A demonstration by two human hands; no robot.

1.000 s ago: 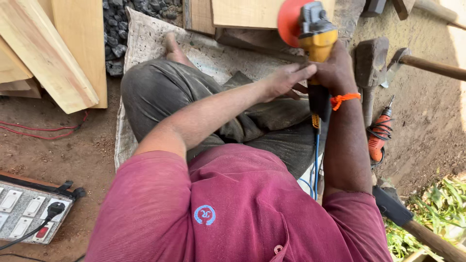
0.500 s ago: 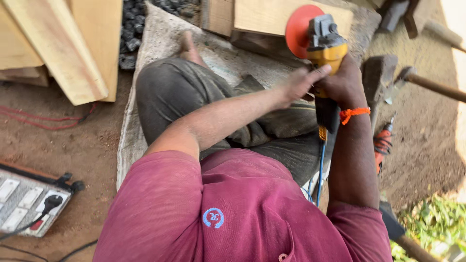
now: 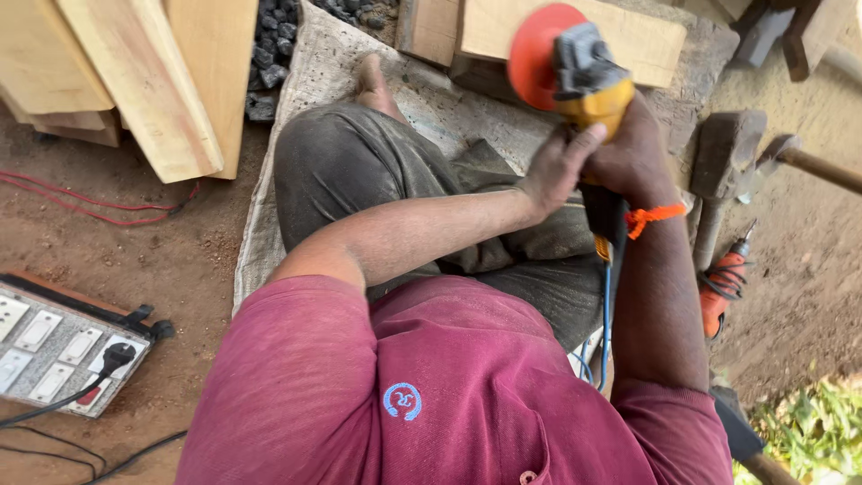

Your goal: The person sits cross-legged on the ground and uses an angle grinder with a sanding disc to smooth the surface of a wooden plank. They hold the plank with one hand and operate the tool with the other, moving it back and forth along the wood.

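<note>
Sanding looks not yet begun: right hand [image 3: 633, 148] grips the yellow-bodied angle grinder [image 3: 588, 85] with its round orange disc raised clear of the pale wooden plank [image 3: 575, 36]; left hand [image 3: 557, 166] pinches its body.

Bare dirt ground [image 3: 135, 251], woven sack mat [image 3: 305, 108], switchboard [image 3: 63, 346], wooden planks [image 3: 153, 81], hammer [image 3: 718, 171]

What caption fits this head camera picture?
Both hands, left hand and right hand, grip a yellow angle grinder with orange disc.
</note>
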